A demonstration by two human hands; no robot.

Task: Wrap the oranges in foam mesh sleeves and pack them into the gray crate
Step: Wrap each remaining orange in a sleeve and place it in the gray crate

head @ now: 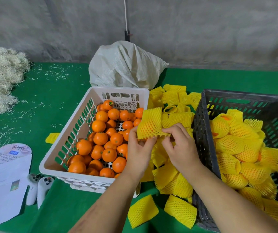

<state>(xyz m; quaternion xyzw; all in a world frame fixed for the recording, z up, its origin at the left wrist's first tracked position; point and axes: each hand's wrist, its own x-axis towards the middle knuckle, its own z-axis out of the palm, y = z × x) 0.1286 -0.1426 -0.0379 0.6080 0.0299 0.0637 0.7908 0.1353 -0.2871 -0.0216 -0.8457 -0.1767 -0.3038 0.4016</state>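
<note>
Yellow sleeve [150, 125], apparently with an orange inside, is pinched at its lower edge by left hand [139, 153] and right hand [182, 148] between white basket [54, 158] and crate [202, 132]; pulling evenly should cover the fruit.

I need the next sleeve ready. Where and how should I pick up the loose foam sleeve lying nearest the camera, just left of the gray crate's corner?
Pinch the flattened foam sleeve across its near short edge, coming from above on the left. It lies flat and alone on the green mat, so a thin top-down grip probably suits; the gray crate crowds its right.
</note>
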